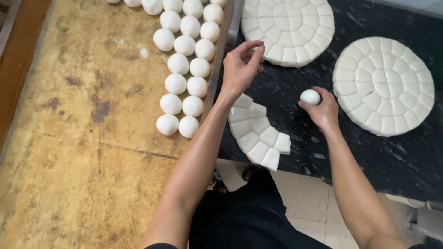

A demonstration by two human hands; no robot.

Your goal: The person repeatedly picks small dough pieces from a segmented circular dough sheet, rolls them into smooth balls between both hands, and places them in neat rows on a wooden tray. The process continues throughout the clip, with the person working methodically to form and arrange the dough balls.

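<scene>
1. Worn wooden board on the left, holding rows of dough balls packed tight; the top rows are cut off by the frame.
2. Dark counter with two scored dough discs, one cropped at the top.
3. Partial dough arc, near edge, partly behind the forearm.
4. Left hand raised, fingers loosely curled, apparently empty; palm hidden.
5. Right hand closed round one dough ball, pressing it to the counter.

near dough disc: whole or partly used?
Partly used: the near disc is only a curved strip of segments; both far discs are full rounds.
</scene>
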